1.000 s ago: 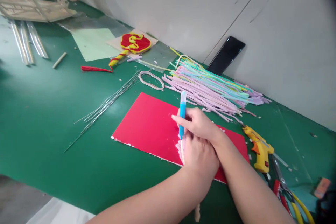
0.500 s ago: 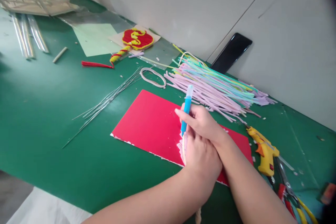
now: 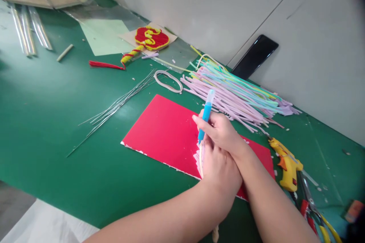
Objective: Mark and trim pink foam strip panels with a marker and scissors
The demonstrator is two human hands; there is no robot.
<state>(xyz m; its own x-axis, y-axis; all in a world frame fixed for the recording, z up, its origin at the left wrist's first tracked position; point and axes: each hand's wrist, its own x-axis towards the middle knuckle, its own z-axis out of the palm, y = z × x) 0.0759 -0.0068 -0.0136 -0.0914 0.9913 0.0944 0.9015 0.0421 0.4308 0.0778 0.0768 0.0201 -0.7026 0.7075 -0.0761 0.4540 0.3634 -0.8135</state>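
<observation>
My right hand [image 3: 221, 129] is closed around a blue pen [image 3: 204, 121] with a clear top end, its lower tip by the edge of a pale pink piece of pipe cleaners [image 3: 198, 159]. My left hand [image 3: 221, 167] is closed over that piece and covers most of it, its fingers partly hidden under the right hand. Beneath both hands lies a red board [image 3: 162, 129] with chipped white edges. A beige twisted end [image 3: 216, 233] pokes out below my left wrist.
Pastel pipe cleaners [image 3: 234, 91] lie beyond the board, near a black phone [image 3: 255, 57]. A yellow glue gun [image 3: 288, 163] and pliers [image 3: 313, 205] are at right. Thin wires [image 3: 114, 110], an oval loop [image 3: 168, 81] and a red-and-yellow fan [image 3: 151, 38] lie left and behind.
The pen and my right hand have shifted very slightly, with the pen leaning a little more to the right. My left hand stays over the pink piece. The view has moved slightly.
</observation>
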